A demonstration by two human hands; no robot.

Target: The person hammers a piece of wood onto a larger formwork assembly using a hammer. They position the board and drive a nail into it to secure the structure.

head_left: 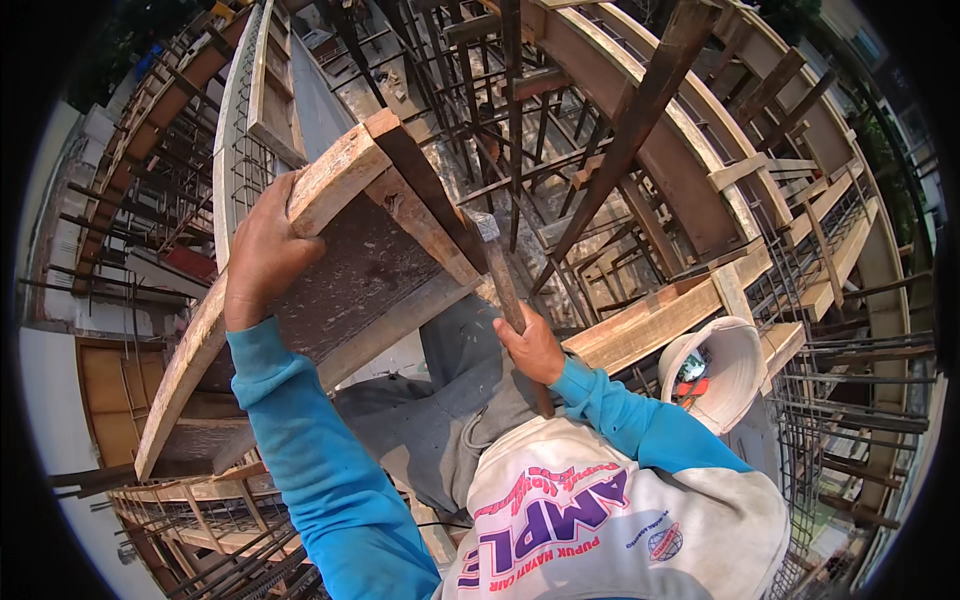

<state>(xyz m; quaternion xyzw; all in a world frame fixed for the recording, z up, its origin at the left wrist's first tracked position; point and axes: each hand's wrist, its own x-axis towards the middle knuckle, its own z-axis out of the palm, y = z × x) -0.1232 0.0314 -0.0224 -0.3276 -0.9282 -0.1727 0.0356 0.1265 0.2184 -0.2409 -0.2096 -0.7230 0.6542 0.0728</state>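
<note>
The left hand closes its fingers over the top edge of a wooden formwork panel, steadying it upright. The right hand grips a hammer, head raised beside the panel's frame, ready for striking.

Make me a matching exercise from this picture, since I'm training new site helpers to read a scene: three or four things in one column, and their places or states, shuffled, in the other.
Things:
1. left hand
2. right hand
3. bucket
4. hammer

Places or states:
A. stands at the person's right side, with small tools inside
B. grips the top edge of the wooden panel
C. head up against the panel's frame
D. closed around a wooden handle

Pairs: 1-B, 2-D, 3-A, 4-C
</note>
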